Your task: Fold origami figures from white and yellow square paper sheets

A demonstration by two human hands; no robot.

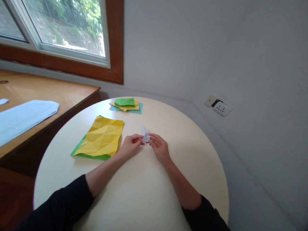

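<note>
While both forearms rest on the round cream table [144, 199], several things lie beyond the hands: a creased yellow sheet [102, 136] spread over a green sheet [81, 150] to the left of the hands, and, farther toward the wall, a small stack of folded papers [125, 105] with a green piece on top, yellow under it and a teal one at the bottom. Left of the table stands a wooden desk [60, 91] bearing a pale blue sheet [21, 117], with a wood-framed window [72, 38] above it; right of the table a white wall socket [220, 107] sits low on the grey wall. Nothing stands between the hands and the sheets. The table's surface is smooth and matt, the yellow sheet is crossed by a grid of fold lines. A small white folded paper [145, 134], pointed at its top, stands just above the table near its middle, held between the two hands: the left hand [130, 146] pinches its lower left edge with fingertips, and the right hand [158, 147] grips its lower right side the same way, fingers curled.
</note>
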